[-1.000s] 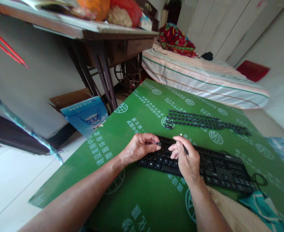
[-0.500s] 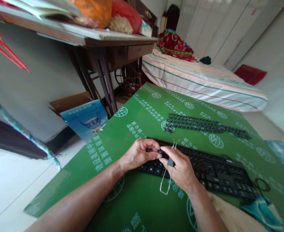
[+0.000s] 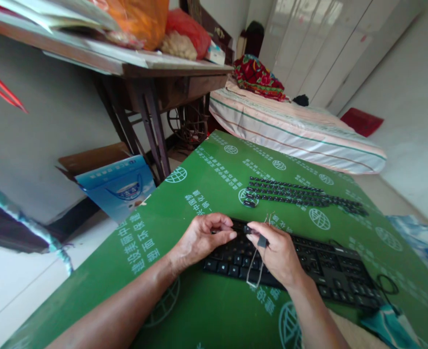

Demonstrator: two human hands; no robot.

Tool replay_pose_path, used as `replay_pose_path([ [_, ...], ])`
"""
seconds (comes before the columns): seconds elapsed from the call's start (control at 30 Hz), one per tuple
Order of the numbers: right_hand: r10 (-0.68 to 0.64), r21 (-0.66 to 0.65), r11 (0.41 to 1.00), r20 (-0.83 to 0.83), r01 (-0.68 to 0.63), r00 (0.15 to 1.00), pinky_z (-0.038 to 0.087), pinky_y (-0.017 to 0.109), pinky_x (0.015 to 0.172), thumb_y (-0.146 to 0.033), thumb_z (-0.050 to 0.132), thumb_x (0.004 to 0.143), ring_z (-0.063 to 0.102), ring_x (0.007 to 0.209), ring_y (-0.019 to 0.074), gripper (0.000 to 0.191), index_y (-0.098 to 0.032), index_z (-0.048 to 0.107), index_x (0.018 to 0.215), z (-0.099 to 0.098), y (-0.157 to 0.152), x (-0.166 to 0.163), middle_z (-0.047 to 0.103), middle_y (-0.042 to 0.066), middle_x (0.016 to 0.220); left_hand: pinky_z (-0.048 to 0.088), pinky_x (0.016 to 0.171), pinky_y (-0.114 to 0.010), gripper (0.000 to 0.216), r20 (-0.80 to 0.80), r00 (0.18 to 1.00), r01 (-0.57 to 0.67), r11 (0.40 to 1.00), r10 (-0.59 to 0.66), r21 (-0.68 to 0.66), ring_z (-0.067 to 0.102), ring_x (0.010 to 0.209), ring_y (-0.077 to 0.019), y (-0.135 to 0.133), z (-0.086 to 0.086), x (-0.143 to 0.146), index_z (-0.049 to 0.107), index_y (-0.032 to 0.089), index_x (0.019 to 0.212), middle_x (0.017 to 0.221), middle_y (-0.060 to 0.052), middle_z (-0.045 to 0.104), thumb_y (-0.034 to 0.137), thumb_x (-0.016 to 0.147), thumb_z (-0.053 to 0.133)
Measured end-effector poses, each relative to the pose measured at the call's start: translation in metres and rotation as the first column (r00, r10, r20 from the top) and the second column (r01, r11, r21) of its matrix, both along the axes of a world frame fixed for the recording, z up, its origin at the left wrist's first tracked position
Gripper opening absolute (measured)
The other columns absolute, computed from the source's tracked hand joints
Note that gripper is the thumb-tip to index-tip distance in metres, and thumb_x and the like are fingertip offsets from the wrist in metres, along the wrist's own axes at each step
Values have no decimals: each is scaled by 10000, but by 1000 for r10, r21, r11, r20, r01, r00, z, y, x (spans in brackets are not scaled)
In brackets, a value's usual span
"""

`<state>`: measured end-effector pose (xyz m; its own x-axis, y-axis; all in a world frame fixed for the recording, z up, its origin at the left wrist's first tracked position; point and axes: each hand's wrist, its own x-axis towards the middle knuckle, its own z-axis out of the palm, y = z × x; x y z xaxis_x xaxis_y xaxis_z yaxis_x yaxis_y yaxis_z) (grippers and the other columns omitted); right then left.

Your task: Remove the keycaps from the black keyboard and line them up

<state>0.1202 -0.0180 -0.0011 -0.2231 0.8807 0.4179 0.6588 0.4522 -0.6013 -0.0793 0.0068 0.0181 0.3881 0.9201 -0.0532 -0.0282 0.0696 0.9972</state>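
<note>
A black keyboard (image 3: 308,264) lies on a green printed board (image 3: 214,310). My left hand (image 3: 203,237) rests curled on the keyboard's left end, fingertips pinched near a small black keycap (image 3: 248,229). My right hand (image 3: 277,254) is closed on a wire keycap puller (image 3: 255,264) with a black grip; its wire loop hangs below my fingers. The thumb and forefinger of this hand also pinch the keycap. Rows of removed black keycaps (image 3: 301,196) lie farther back on the board.
A dark wooden table (image 3: 134,63) with bags on top stands to the left, a blue carton (image 3: 117,186) leaning below it. A striped mattress (image 3: 294,131) lies beyond the board. The keyboard cable (image 3: 386,286) coils at the right.
The right hand turned the wire puller over, so its loop now hangs down, and brought a keycap between both hands. My view shifted slightly left.
</note>
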Motion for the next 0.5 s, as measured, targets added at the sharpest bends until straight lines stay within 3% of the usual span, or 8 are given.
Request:
replay_pose_path([
  [0.13,-156,-78,983,123,166,980,511,267,710,-253,587,800,669,795,175,210,-249,666,994,-1,32,25,711,26,932,405,521,-187,179,-115,987,-105,992,114,75,526,541,-81,5,-1,-5,631,132,724,624,26,624,281,660,706],
  [0.27,-267,-101,943,331,316,905,502,275,683,-258,605,781,682,789,199,195,-276,698,952,-3,61,43,730,22,887,420,536,-196,166,-158,979,-115,988,130,101,549,563,-96,8,-3,-6,629,139,746,645,14,645,280,673,676],
  [0.5,-230,-126,935,496,331,838,491,272,700,-253,603,788,677,851,206,226,-324,698,981,-16,85,50,727,16,925,429,550,-193,153,-243,963,-83,984,120,155,556,581,-103,11,-4,-8,638,148,717,634,15,645,296,687,660],
])
